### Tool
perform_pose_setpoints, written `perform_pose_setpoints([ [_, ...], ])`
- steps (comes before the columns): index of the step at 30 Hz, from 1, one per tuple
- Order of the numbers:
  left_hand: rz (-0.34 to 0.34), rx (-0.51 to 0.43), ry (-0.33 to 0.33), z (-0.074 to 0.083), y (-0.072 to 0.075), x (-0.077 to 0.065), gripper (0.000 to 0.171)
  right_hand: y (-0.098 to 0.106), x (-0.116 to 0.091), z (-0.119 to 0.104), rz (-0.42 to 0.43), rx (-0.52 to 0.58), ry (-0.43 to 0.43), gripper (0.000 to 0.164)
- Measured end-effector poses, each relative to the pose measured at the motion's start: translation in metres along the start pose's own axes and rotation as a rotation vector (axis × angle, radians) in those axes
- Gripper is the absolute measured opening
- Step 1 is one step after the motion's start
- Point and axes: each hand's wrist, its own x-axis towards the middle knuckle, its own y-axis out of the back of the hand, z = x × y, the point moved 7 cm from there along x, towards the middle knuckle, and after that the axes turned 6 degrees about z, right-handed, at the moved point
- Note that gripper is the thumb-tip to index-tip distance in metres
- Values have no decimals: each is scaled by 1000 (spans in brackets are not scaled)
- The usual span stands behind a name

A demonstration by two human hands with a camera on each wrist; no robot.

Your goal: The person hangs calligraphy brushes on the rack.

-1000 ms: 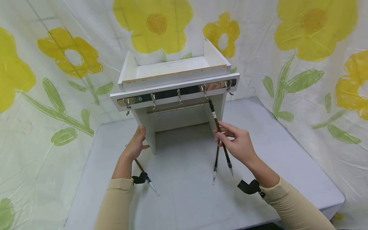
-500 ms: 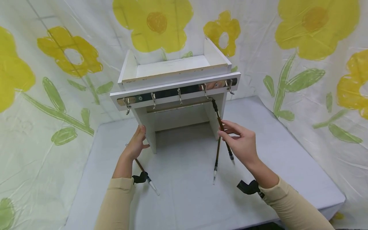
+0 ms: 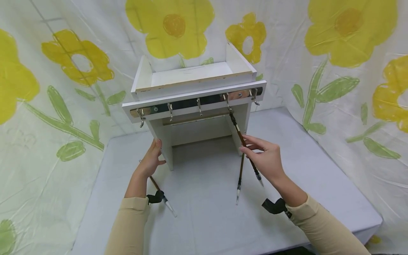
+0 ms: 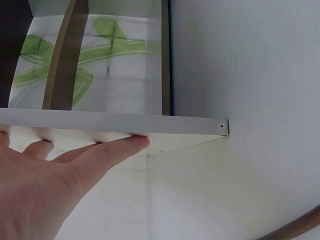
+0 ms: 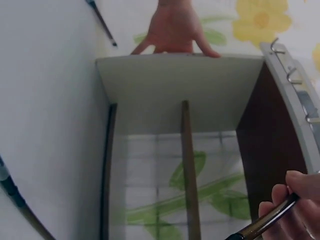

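Observation:
My right hand (image 3: pixel 266 159) pinches a brown calligraphy brush (image 3: pixel 238 130) by its handle, white bristles pointing down. The brush's dark upper end is right at the fourth hook (image 3: pixel 227 101) from the left, on the metal hook rail (image 3: pixel 188 107) of a white shelf unit (image 3: pixel 191 91). My left hand (image 3: pixel 149 161) rests against the outside of the unit's left side panel (image 3: pixel 164 141); its fingers lie extended along that panel (image 4: pixel 187 142) in the left wrist view. In the right wrist view the held brush (image 5: pixel 265 221) shows between thumb and fingers.
A second brush (image 3: pixel 240 174) lies on the white-covered table (image 3: pixel 204 212) below my right hand. A third brush (image 3: pixel 154 183) lies beside my left wrist, partly hidden by it. Behind the unit hangs a flowered curtain (image 3: pixel 283 42).
The held brush's upper end swung right of the hook, then back left to it; its bristle end has shifted right. My left hand and the shelf unit stay put.

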Motion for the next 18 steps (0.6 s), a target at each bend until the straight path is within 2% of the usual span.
perform_pose_setpoints([
  [6, -1, 8, 12, 7, -1, -5, 68, -14, 6, 16, -49, -47, -25, 35],
  [11, -9, -11, 22, 15, -2, -9, 68, -27, 9, 29, -62, 28, -48, 32],
  [14, -5, -9, 24, 12, -2, -7, 69, -29, 9, 31, -67, 44, -37, 32],
  [18, 8, 8, 15, 4, 0, -4, 72, -23, 10, 35, -35, 6, -13, 29],
])
